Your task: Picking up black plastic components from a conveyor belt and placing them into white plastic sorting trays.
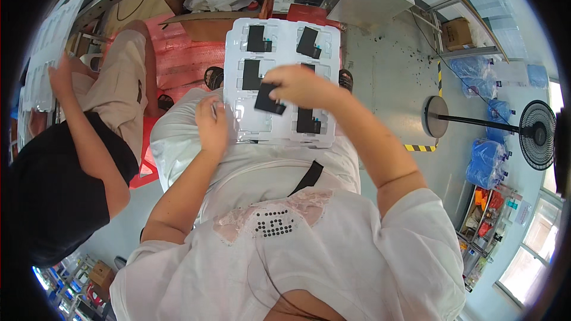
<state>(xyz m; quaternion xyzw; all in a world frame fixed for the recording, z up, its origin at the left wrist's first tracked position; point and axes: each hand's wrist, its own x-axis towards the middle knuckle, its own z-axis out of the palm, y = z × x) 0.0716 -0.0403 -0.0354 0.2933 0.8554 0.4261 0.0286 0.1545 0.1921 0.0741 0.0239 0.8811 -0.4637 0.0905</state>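
Note:
A white moulded plastic tray (286, 38) rests across my lap. Flat black L-shaped batteries (256, 39) lie in its pockets, two in the far row, with another battery (308, 121) at the near right. Over the middle of the tray, my right hand (300, 85) is closed on a black L-shaped battery (267, 102), tilted above the bare near-left pocket. This hand partly covers the battery in the middle right pocket. My left hand (212, 125) grips the tray's left edge, its fingers partly hidden there.
On the left, a person in a black top (65, 184) handles another clear tray (44, 65). An open cardboard box (208, 22) with plastic bags stands ahead. A round-based fan (537, 134) and wrapped blue water bottles (485, 163) are at the right.

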